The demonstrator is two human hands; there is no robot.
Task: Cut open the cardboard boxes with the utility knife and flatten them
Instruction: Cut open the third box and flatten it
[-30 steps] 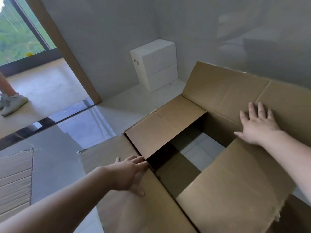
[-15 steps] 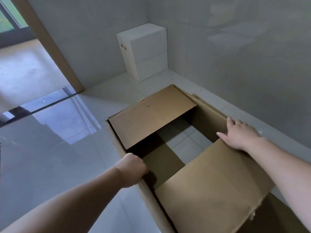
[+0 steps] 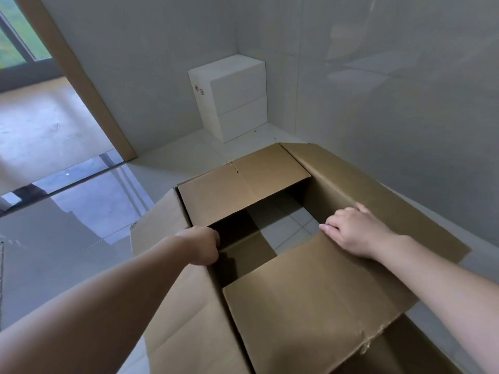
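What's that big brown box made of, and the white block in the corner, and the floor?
The brown box: cardboard, matte, with fold creases and a frayed flap edge. The white block: smooth and matte, possibly foam or painted board; the material is unclear. The floor: glossy pale tiles, probably ceramic, with grout lines and mirror-like reflections.

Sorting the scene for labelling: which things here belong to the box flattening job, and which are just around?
Job:
cardboard box
left hand, gripping box edge
right hand, gripping opposite edge

Around:
white cabinet
wooden door frame
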